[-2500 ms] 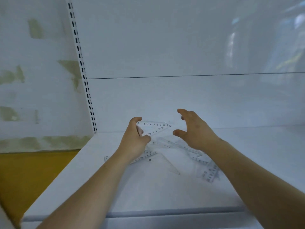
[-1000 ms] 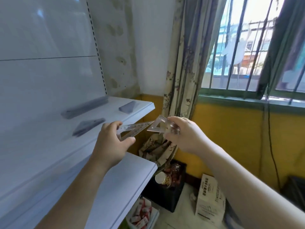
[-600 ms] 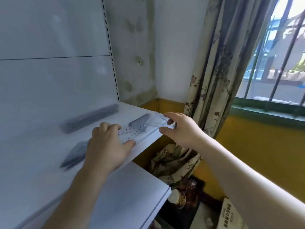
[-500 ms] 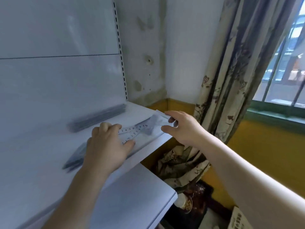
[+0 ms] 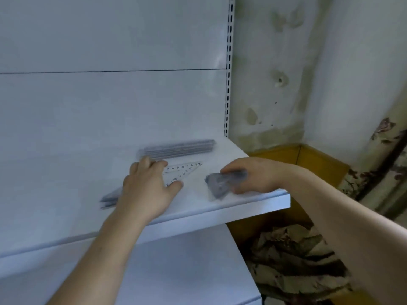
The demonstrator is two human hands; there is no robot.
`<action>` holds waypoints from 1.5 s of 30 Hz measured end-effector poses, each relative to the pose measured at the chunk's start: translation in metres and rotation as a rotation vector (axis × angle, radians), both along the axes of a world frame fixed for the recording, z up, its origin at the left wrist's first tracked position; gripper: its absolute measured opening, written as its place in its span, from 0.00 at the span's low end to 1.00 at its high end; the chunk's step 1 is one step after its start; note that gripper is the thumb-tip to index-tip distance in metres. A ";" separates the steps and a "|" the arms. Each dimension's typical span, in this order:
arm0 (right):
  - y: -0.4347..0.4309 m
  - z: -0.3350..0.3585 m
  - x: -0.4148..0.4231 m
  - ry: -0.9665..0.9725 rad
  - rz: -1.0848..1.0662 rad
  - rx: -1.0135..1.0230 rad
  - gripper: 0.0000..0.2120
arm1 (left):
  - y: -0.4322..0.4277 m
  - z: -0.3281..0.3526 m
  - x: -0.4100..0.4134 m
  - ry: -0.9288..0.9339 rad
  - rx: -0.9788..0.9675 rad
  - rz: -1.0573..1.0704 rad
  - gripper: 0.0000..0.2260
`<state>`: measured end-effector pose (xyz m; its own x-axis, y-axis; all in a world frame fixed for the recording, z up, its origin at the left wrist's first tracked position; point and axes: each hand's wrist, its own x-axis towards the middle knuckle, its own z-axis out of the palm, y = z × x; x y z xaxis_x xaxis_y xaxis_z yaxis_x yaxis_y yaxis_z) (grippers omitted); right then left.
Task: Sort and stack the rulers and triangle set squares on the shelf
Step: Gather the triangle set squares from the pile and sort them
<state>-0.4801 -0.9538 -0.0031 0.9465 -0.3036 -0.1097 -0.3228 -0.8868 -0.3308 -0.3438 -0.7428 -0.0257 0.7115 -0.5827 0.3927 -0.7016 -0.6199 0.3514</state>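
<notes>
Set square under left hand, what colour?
Clear plastic set square with black numbers, head view.

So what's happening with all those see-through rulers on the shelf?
Someone is sorting them into piles on the white shelf. The left hand holds a clear set square with printed numbers, beside a grey pile. The right hand grips a small triangular stack near the shelf's front edge. A stack of straight rulers lies along the back.
</notes>
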 end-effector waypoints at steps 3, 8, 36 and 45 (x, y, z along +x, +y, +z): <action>-0.010 -0.002 0.003 0.000 0.072 -0.034 0.27 | 0.001 -0.004 -0.003 -0.012 -0.002 0.022 0.28; -0.016 -0.003 0.006 0.003 0.134 -0.086 0.29 | 0.013 -0.009 -0.003 -0.009 -0.028 0.038 0.27; 0.032 -0.017 0.029 -0.188 0.141 -0.250 0.35 | 0.045 0.018 0.033 0.282 -0.066 -0.152 0.25; -0.018 -0.025 -0.035 -0.104 -0.128 -0.143 0.45 | -0.021 0.006 -0.019 0.176 -0.056 -0.286 0.26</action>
<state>-0.5153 -0.9723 -0.0286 0.9030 -0.4278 0.0391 -0.4069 -0.8810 -0.2414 -0.3626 -0.7640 -0.0197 0.5824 -0.7493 0.3153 -0.7696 -0.3832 0.5108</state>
